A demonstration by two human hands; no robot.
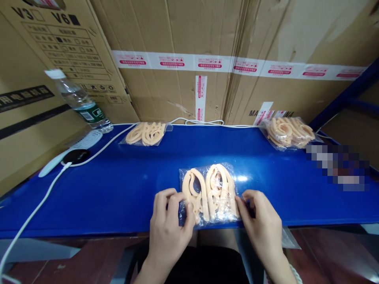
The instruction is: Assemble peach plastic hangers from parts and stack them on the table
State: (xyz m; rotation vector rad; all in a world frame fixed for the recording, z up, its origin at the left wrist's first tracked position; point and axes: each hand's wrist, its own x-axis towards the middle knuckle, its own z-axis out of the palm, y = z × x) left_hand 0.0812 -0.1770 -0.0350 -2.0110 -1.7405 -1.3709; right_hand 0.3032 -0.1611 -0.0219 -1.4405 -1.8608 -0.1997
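Observation:
A clear plastic bag of peach-coloured plastic hook pieces (211, 192) lies at the near edge of the blue table (124, 185). My left hand (170, 223) pinches the bag's lower left corner, fingers curled. My right hand (260, 221) grips the bag's lower right edge, fingers closed on the plastic. Both hands sit at the table's front edge.
Two more filled bags lie at the back: one to the left (147, 133), one at the right (288, 132). A water bottle (79, 101), a white hand fan (71, 152), a black puck with white cable (75, 156) sit at left. Cardboard boxes (207, 59) wall the back.

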